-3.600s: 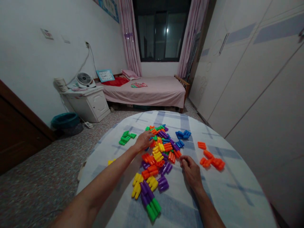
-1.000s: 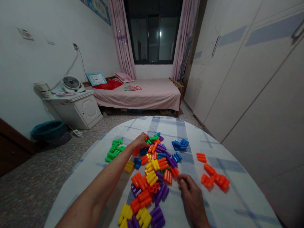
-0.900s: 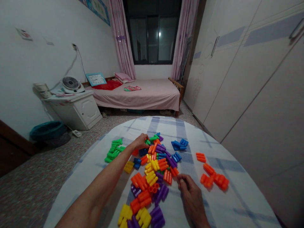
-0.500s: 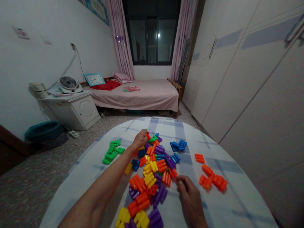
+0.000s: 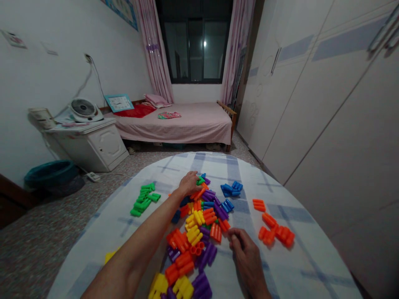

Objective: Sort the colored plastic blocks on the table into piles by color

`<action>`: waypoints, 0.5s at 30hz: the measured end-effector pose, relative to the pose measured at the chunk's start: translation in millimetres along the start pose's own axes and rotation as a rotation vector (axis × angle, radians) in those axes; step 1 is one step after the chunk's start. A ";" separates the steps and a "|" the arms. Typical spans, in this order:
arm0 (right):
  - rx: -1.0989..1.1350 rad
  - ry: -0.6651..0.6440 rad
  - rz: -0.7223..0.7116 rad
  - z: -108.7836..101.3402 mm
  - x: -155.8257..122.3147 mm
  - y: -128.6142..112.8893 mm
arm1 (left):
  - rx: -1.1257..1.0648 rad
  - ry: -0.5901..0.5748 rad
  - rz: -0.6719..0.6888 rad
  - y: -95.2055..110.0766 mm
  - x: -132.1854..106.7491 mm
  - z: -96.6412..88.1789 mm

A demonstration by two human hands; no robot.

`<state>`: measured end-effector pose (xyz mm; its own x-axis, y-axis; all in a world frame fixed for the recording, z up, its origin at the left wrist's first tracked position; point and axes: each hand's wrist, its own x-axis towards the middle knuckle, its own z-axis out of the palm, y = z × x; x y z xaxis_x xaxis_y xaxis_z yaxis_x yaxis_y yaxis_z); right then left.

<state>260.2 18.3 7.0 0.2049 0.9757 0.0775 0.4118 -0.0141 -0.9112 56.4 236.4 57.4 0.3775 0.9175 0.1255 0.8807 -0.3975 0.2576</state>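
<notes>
Your left hand (image 5: pixel 189 184) slid right over the last sec, fingers curled over a green block (image 5: pixel 200 181) at the far edge of the mixed pile (image 5: pixel 199 224). Can't tell if it's gripped. Your right hand (image 5: pixel 246 258) hasn't budged, fingers bunched together on the table (image 5: pixel 296 265), near side.

Left grip (image 5: pixel 188 184), right grip (image 5: pixel 246 257): bare hands; forearms (image 5: pixel 140 245) bare to frame edge.

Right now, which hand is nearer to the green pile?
Left. The left hand lies right of the green pile; the right hand rests far off, beside the mixed heap.
</notes>
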 end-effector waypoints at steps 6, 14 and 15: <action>0.010 -0.013 -0.012 -0.3 0.8 1.4 | -0.013 0.075 -0.100 2.5 -1.1 7.5; -0.010 -0.009 -0.034 -0.7 1.1 0.2 | 0.183 0.221 -0.248 -47.9 -35.1 -25.9; -0.009 -0.012 -0.038 -0.5 1.1 0.0 | 0.254 0.197 -0.297 -60.5 -40.3 -29.9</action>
<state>260.9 19.3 7.3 0.1786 0.9781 0.1071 0.4274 0.0209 -0.9038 -20.6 223.1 65.4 0.0569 0.9616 0.2685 0.9945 -0.0781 0.0692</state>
